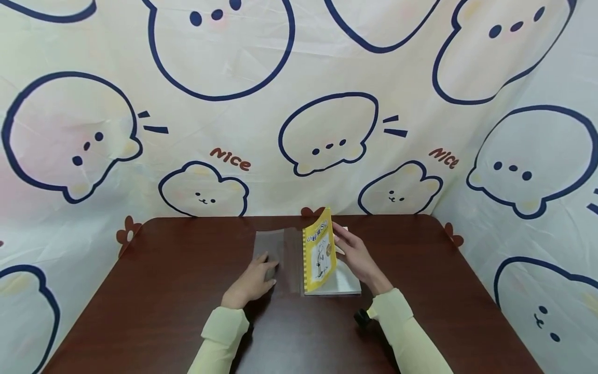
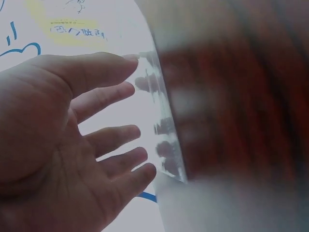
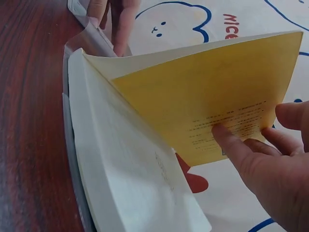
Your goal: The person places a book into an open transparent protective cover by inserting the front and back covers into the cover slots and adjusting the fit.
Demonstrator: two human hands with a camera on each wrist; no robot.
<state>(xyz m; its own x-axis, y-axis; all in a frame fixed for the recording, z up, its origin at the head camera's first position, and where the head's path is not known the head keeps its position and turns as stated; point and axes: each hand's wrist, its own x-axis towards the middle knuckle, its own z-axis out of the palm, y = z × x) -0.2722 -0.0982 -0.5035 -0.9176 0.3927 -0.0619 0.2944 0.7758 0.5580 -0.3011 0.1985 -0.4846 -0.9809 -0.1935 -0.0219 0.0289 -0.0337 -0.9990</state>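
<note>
A book with a yellow front cover (image 1: 320, 254) lies on the dark wooden table, its cover raised nearly upright over white pages (image 1: 343, 283). From behind, the thumb and fingers of my right hand (image 1: 357, 257) touch the cover's inner side near its free edge, as the right wrist view shows on the yellow inner face (image 3: 193, 101). To the left of the book a clear plastic book jacket (image 1: 271, 241) is spread flat. My left hand (image 1: 252, 280) rests at its flap; in the left wrist view the fingers are spread, tips near the clear plastic edge (image 2: 159, 106).
The brown table (image 1: 163, 291) extends around the book on both sides and toward me. A pale cloth (image 1: 261, 124) printed with cartoon bears hangs behind the table's back edge and along the sides. A small black device (image 1: 362, 318) sits at my right sleeve.
</note>
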